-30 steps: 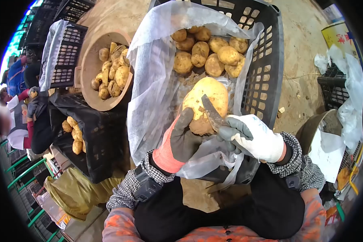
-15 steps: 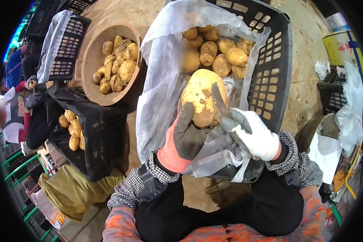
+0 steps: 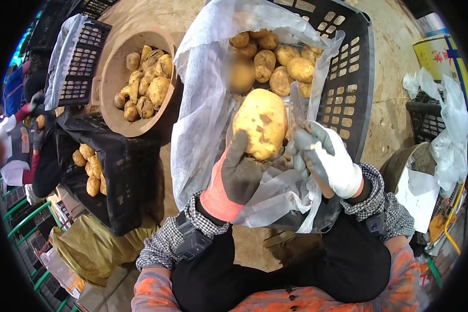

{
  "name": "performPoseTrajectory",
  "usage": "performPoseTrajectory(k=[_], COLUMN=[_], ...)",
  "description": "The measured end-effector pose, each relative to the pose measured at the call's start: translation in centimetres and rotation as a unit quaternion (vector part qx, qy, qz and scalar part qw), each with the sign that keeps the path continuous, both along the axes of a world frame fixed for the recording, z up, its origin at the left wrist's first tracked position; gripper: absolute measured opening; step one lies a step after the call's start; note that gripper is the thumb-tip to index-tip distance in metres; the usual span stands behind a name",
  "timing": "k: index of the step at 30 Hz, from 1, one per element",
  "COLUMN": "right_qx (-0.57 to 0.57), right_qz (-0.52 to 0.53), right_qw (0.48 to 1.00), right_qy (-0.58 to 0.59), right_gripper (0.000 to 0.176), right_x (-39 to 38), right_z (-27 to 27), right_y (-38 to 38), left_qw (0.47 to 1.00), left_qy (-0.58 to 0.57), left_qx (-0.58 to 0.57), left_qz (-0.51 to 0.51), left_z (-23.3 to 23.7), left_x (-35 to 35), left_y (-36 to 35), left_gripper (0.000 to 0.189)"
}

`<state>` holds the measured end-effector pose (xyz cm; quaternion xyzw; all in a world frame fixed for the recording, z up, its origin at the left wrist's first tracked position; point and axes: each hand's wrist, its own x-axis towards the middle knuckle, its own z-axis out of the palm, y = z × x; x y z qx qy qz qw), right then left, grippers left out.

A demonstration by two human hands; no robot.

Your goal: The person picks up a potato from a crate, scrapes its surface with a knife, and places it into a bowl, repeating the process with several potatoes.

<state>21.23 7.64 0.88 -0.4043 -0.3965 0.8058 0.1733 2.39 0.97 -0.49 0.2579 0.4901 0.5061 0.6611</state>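
A large potato [image 3: 261, 122] with patches of dirt on its skin is in my left hand [image 3: 237, 174], which wears a red-and-grey glove. The fingers are closed round its lower end. My right hand [image 3: 325, 158], in a white-and-grey glove, is closed on a knife [image 3: 297, 106]. The dirt-smeared blade points up and stands just right of the potato, apart from it. Both hands are above a black crate [image 3: 347, 104] lined with white sheeting [image 3: 200, 119]. Several potatoes [image 3: 280, 80] lie at the crate's far end.
Left of the crate stands a brown basin [image 3: 109, 112] with several potatoes. Nearer is a black-lined crate [image 3: 135, 177] holding several more. Another person [image 3: 23, 140] sits at the far left. A metal pot [image 3: 400, 166] and plastic sheeting [image 3: 449, 148] are on the right.
The knife has moved right, off the potato's face, and its blade is now more upright. Less dirt shows on the potato's lower part. My left hand keeps its hold.
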Motion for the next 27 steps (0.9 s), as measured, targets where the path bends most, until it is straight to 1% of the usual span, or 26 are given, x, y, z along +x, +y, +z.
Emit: performPoseTrajectory(k=[1,2,3,4,5,6,7,8,9,10,11,12,13,14,15,16,17,18,19,21,22,24,25,27], right_qx=[0.025,0.05,0.073,0.12,0.118,0.341,0.545,0.521,0.495,0.26,0.008,0.033,-0.01,0.027,0.063,0.063,0.15,0.235,0.235,0.357,0.358,0.353,0.352,0.472], right_qz=[0.012,0.021,0.03,0.084,0.081,0.123,0.159,0.188,0.215,0.166,0.109,0.073,-0.006,0.056,0.117,0.117,0.133,0.148,0.148,0.165,0.165,0.095,0.095,0.232], right_qw=[1.0,0.998,0.997,0.985,0.985,0.924,0.81,0.824,0.837,0.95,0.994,0.997,1.0,0.998,0.99,0.99,0.976,0.951,0.951,0.911,0.911,0.92,0.92,0.833], right_qy=[-0.006,-0.013,-0.021,-0.091,-0.092,-0.124,-0.149,-0.12,-0.089,-0.037,0.019,0.012,0.028,-0.006,-0.041,-0.04,-0.089,-0.138,-0.139,-0.123,-0.123,-0.139,-0.14,-0.174], right_gripper=[0.034,0.034,0.034,0.036,0.036,0.038,0.04,0.04,0.04,0.04,0.039,0.041,0.043,0.043,0.042,0.042,0.041,0.04,0.04,0.039,0.039,0.04,0.04,0.039], right_x=[0.0,0.0,0.1,0.7,0.9,1.0,1.1,0.9,0.8,1.0,1.2,1.4,1.0,1.2,1.3,1.2,1.0,1.0,1.2,1.6,1.6,1.6,1.4,0.8], right_z=[0.0,-0.1,-0.1,-0.5,-1.0,-1.5,-1.7,-1.6,-1.3,-0.5,0.1,0.1,-0.3,-0.3,-0.1,0.1,0.4,0.5,0.1,-1.4,-1.6,-1.7,-1.4,-0.6], right_y=[0.3,0.5,0.7,0.7,0.5,0.2,0.1,0.1,0.1,0.5,1.1,1.3,0.6,0.9,1.1,1.1,1.0,0.9,0.8,0.5,0.2,-0.3,0.0,0.9], left_qw=[1.0,0.983,0.931,0.995,0.995,0.97,0.918,0.884,0.883,0.962,0.996,0.975,0.975,0.993,0.999,0.999,0.979,0.922,0.921,0.919,0.919,0.916,0.916,0.933], left_qy=[0.0,0.158,0.309,0.073,0.071,0.207,0.338,0.393,0.393,0.215,0.028,-0.21,-0.209,-0.113,-0.016,-0.015,-0.2,-0.379,-0.379,-0.388,-0.388,-0.385,-0.386,-0.344], left_qx=[0.001,0.082,0.159,0.066,0.065,0.11,0.154,0.181,0.182,0.135,0.083,-0.016,-0.014,-0.003,0.007,0.006,-0.02,-0.046,-0.047,-0.057,-0.056,-0.089,-0.09,-0.089], left_qz=[0.0,-0.055,-0.109,0.025,0.022,-0.06,-0.14,-0.18,-0.181,-0.1,-0.011,0.075,0.08,0.027,-0.029,-0.029,0.022,0.072,0.072,0.045,0.045,0.068,0.068,0.052], left_z=[-0.5,-1.4,-2.0,1.7,1.5,1.0,0.4,-0.4,-0.9,-0.6,-0.2,0.3,0.8,1.2,1.5,1.4,1.3,1.3,1.3,1.3,1.3,1.1,1.0,0.7], left_x=[-0.2,-0.6,-0.8,0.7,0.5,-0.2,-0.8,-1.2,-1.1,-0.6,-0.2,0.1,-0.1,-0.4,-0.6,-0.5,-0.3,-0.1,-0.1,0.0,0.1,0.2,0.2,0.0], left_y=[-0.2,-0.7,-1.1,0.0,-0.1,-0.4,-0.7,-1.0,-1.2,-0.5,0.1,0.5,0.6,0.7,0.7,0.7,0.8,0.8,0.8,0.8,0.7,0.5,0.4,0.2], left_gripper=[0.042,0.039,0.036,0.031,0.031,0.033,0.036,0.035,0.035,0.036,0.037,0.047,0.047,0.049,0.051,0.051,0.051,0.05,0.05,0.05,0.05,0.05,0.05,0.051])
